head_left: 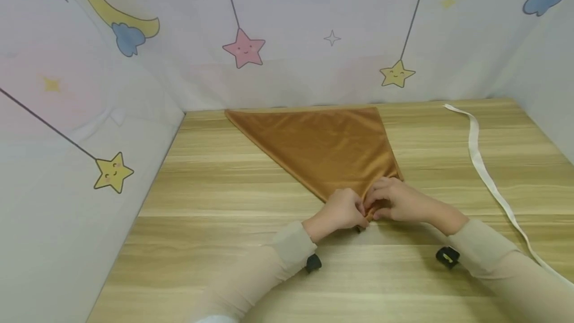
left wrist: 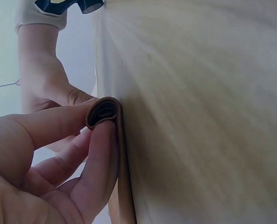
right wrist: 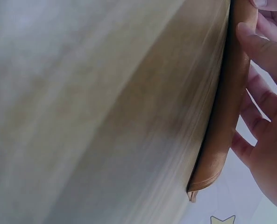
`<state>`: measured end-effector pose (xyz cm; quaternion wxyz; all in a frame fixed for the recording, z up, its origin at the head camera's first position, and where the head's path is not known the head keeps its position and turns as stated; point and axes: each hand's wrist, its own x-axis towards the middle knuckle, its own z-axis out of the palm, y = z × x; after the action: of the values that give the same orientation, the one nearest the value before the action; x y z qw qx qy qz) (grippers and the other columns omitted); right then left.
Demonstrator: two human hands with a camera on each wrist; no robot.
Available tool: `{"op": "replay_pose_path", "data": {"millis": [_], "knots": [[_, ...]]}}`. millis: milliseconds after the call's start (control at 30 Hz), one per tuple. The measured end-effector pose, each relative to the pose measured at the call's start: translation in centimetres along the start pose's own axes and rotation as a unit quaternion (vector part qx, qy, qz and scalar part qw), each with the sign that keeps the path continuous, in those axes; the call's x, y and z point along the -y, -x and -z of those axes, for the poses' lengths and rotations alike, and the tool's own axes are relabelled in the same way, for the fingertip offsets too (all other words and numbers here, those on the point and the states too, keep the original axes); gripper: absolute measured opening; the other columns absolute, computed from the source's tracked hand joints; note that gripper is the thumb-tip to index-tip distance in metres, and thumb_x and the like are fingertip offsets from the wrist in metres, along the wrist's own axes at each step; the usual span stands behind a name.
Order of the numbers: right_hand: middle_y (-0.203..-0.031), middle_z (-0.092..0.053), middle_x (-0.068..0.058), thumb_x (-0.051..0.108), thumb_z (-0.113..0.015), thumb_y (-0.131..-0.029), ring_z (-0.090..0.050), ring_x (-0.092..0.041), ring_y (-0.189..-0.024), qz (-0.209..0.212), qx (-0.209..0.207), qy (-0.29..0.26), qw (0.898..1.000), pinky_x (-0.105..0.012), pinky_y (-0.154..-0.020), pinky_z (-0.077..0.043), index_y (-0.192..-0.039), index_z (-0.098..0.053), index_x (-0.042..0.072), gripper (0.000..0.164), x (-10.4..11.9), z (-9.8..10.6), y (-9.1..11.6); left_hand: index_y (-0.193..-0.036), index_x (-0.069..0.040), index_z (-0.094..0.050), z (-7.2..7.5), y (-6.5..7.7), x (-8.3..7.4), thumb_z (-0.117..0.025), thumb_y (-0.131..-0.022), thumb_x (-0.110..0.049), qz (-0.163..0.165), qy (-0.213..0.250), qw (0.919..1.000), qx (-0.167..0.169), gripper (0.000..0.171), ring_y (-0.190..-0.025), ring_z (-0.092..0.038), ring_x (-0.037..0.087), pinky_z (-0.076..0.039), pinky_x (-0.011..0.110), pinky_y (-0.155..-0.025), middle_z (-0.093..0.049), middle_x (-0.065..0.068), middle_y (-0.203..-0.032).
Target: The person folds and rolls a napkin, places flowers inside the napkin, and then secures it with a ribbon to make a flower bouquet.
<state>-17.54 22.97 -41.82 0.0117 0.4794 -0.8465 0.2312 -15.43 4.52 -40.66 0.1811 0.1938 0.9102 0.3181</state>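
Observation:
A shiny brown cloth lies on the wooden table, its near corner rolled into a narrow tube. At the tube's left end is my left hand, pinching it between thumb and fingers. The left wrist view looks into the open spiral end of the rolled cloth. Just to the right, my right hand holds the same roll, thumb on the near side and fingers on the far side. In the right wrist view the rolled cloth runs past the fingers to a folded tip.
A long white ribbon curves down the right side of the wooden table, passing behind the right sleeve. Cartoon-printed white curtains enclose the back and sides. Black wrist devices are worn on both forearms.

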Motion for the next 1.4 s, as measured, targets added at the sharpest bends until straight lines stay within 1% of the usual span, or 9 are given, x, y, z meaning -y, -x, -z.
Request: {"op": "replay_pose_path", "data": {"millis": [100, 300, 367, 467, 600, 900, 1067, 1333, 1400], "knots": [[-0.089, -0.059, 0.013, 0.014, -0.076, -0.065, -0.050, -0.005, -0.087, 0.009, -0.007, 0.004, 1.000, -0.031, -0.079, -0.034, -0.088, -0.066, 0.025, 0.028, -0.1, -0.1, 0.0, -0.050, -0.013, -0.062, 0.2, 0.0, 0.2, -0.076, -0.065, -0.014, 0.008, 0.019, 0.9998, 0.006, 0.021, -0.040, -0.038, 0.002, -0.030, 0.015, -0.039, -0.046, -0.010, -0.041], [-0.087, -0.061, 0.012, 0.016, -0.074, -0.070, -0.052, -0.007, -0.087, 0.049, -0.027, 0.010, 0.998, -0.028, -0.078, -0.035, -0.087, -0.066, 0.025, 0.021, -0.5, -0.5, -0.3, -0.043, -0.011, -0.054, 0.6, 0.1, 0.3, -0.072, -0.066, -0.011, -0.001, 0.014, 0.9998, 0.013, 0.029, -0.036, -0.026, 0.002, -0.020, 0.015, -0.037, -0.033, -0.009, -0.037], [-0.087, -0.062, 0.013, 0.018, -0.072, -0.071, -0.053, -0.008, -0.086, 0.050, -0.030, 0.013, 0.998, -0.029, -0.078, -0.036, -0.088, -0.066, 0.025, 0.019, -0.6, -0.5, -0.4, -0.044, -0.013, -0.053, 0.6, 0.1, 0.3, -0.071, -0.067, -0.011, -0.017, 0.002, 0.9998, 0.005, 0.029, -0.036, -0.026, 0.002, -0.020, 0.014, -0.037, -0.034, -0.010, -0.038], [-0.086, -0.062, 0.013, 0.020, -0.072, -0.072, -0.053, -0.007, -0.085, 0.043, -0.028, 0.024, 0.998, -0.030, -0.077, -0.037, -0.087, -0.066, 0.025, 0.017, -0.7, -0.6, -0.5, -0.049, -0.014, -0.055, 0.5, 0.2, 0.2, -0.074, -0.066, -0.013, -0.030, 0.000, 0.9996, -0.005, 0.025, -0.039, -0.035, 0.001, -0.029, 0.014, -0.039, -0.043, -0.010, -0.042], [-0.085, -0.062, 0.014, 0.021, -0.070, -0.074, -0.052, -0.006, -0.084, 0.034, -0.020, 0.033, 0.999, -0.030, -0.076, -0.038, -0.087, -0.066, 0.026, 0.015, -0.8, -0.6, -0.6, -0.053, -0.014, -0.058, 0.2, 0.2, 0.2, -0.078, -0.063, -0.015, -0.028, 0.003, 0.9995, -0.014, 0.022, -0.044, -0.044, 0.003, -0.038, 0.016, -0.044, -0.052, -0.008, -0.048], [-0.085, -0.058, 0.014, 0.020, -0.073, -0.071, -0.050, -0.005, -0.083, 0.008, -0.013, 0.030, 0.999, -0.028, -0.076, -0.037, -0.088, -0.066, 0.026, 0.019, -0.4, -0.4, -0.7, -0.040, -0.016, -0.055, 0.4, 0.0, 0.1, -0.072, -0.061, -0.012, -0.007, -0.062, 0.9977, -0.027, 0.028, -0.034, -0.038, 0.002, -0.033, 0.016, -0.043, -0.042, -0.009, -0.035], [-0.084, -0.058, 0.013, 0.016, -0.075, -0.068, -0.050, -0.006, -0.082, 0.013, -0.014, 0.029, 0.999, -0.029, -0.076, -0.037, -0.086, -0.066, 0.023, 0.021, -0.4, -0.4, -0.8, -0.035, -0.017, -0.043, 0.9, -0.2, 0.3, -0.071, -0.060, -0.011, -0.008, -0.058, 0.9981, -0.018, 0.038, -0.032, -0.029, 0.002, -0.029, 0.015, -0.048, -0.031, -0.009, -0.032], [-0.083, -0.062, 0.015, 0.020, -0.072, -0.072, -0.051, -0.007, -0.084, 0.017, -0.016, 0.037, 0.999, -0.032, -0.075, -0.036, -0.085, -0.068, 0.022, 0.014, -0.5, -0.5, -1.2, -0.040, -0.015, -0.050, 1.2, -0.2, 0.4, -0.073, -0.062, -0.012, 0.011, -0.032, 0.9994, -0.005, 0.032, -0.033, -0.032, 0.003, -0.026, 0.015, -0.039, -0.036, -0.009, -0.035], [-0.084, -0.062, 0.015, 0.021, -0.071, -0.072, -0.051, -0.007, -0.084, 0.018, -0.019, 0.046, 0.999, -0.033, -0.074, -0.035, -0.086, -0.068, 0.023, 0.014, -0.5, -0.6, -1.3, -0.042, -0.015, -0.054, 1.2, -0.2, 0.4, -0.075, -0.063, -0.013, 0.007, -0.029, 0.9995, -0.009, 0.029, -0.034, -0.038, 0.003, -0.031, 0.015, -0.046, -0.042, -0.009, -0.036]]}}
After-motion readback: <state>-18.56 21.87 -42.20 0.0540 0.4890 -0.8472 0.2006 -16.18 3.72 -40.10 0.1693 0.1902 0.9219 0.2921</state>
